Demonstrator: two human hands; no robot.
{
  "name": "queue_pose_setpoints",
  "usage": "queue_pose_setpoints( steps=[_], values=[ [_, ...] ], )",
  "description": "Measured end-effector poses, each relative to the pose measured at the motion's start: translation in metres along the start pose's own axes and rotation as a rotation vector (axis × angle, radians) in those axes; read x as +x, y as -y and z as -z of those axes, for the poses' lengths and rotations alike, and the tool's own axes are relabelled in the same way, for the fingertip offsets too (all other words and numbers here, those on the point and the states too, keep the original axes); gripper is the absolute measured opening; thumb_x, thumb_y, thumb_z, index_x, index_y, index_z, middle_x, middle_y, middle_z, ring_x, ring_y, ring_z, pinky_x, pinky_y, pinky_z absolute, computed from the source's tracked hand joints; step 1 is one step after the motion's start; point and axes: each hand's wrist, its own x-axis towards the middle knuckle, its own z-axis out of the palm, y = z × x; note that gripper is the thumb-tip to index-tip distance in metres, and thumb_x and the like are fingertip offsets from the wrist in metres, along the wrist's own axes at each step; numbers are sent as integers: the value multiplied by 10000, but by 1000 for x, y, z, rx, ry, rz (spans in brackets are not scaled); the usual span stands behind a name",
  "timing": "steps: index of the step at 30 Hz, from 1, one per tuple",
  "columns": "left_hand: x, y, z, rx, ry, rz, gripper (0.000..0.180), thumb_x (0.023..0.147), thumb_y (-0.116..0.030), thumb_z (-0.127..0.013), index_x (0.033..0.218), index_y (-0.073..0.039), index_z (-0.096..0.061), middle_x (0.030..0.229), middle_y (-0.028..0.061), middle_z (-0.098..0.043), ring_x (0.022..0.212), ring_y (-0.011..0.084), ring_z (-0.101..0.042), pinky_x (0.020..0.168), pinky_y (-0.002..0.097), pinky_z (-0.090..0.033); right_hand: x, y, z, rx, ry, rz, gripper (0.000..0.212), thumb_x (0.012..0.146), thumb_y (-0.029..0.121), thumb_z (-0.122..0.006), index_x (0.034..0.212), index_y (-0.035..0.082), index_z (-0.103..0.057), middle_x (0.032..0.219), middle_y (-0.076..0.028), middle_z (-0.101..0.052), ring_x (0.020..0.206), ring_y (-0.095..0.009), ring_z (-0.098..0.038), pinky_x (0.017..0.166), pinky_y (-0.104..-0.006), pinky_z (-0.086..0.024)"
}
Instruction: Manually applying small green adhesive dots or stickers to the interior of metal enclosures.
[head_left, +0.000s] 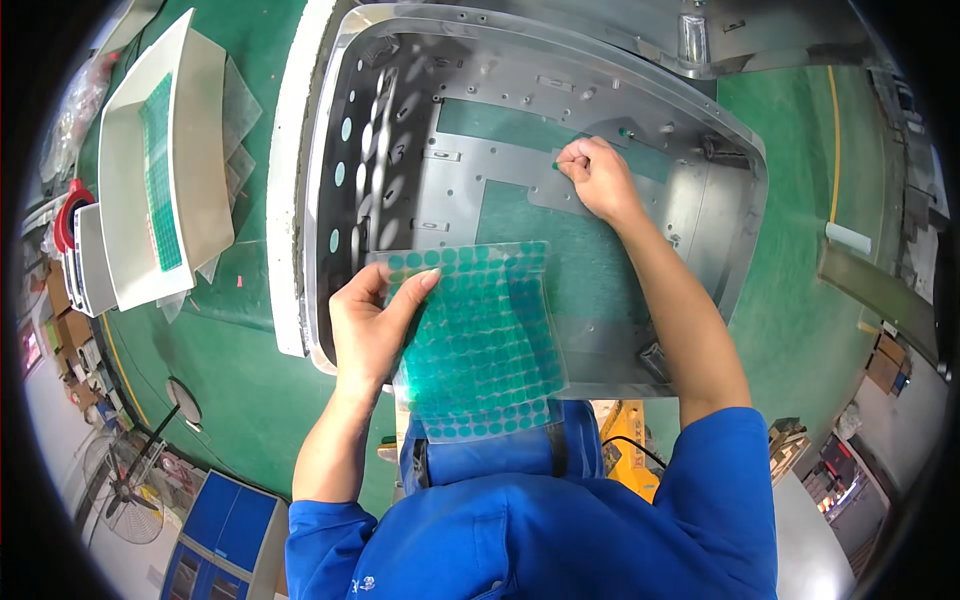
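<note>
- In our left hand [365,325], the grip was pinched on the upper left corner of a clear plastic sheet with rows of round green stickers [485,340], thumb on top; it hung across the near edge of a large grey metal housing with rounded corners [455,190].
- In our right hand [600,185], thumb and forefinger were pinched on a small green dot [558,166], over the housing's inner face, nearer its far edge than its near one.
- We judged the step in hand to be carrying a single dot from the sheet to the housing; the next move seemed to call for lining it up and pressing it flat, though the exact spot was unclear to us.
- Along the housing's left edge stood a rough white slab [290,250]; the inner face had holes, slots and small fittings.
- Around us lay a glossy green floor [780,270], with a white deep tub [200,150] holding green gridded sheets [158,180] off to the left.
- Toward the lower left were a round standing fan [125,490] and a blue-doored cabinet [230,520].
</note>
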Motion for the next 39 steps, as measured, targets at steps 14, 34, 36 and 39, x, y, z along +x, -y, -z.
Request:
queue_pose_setpoints(
  steps=[14,34,36,39],
  values=[
    [2,-6,-4,-34,24,35,130,726,-75,-663,794,21,-608,708,37,-611,608,38,-513,537,163,-398,-1,7,3,-145,-46,54,86,713,150,-574,749,74,-594,727,-55,-514,689,-199,-524,657,-306,-416],
    [-5,-11,-2,-61,11,-21,136,727,-68,-662,813,17,-600,714,29,-604,597,40,-509,531,160,-395,11,23,30,54,115,-163,311,623,208,-721,881,107,-581,751,-26,-574,676,-150,-532,610,-293,-428],
    [-14,-13,3,-81,-13,-91,129,726,-56,-661,814,13,-598,710,24,-601,590,38,-505,522,158,-390,-8,34,40,430,124,37,300,646,181,-705,910,95,-592,767,-15,-586,685,-125,-529,616,-271,-429],
    [-25,-13,12,-101,-9,-114,118,721,-40,-664,805,2,-593,687,7,-586,579,29,-493,504,149,-373,-75,81,55,643,344,304,178,696,79,-650,866,51,-608,794,-25,-596,704,-97,-520,636,-236,-420]
  ],
)
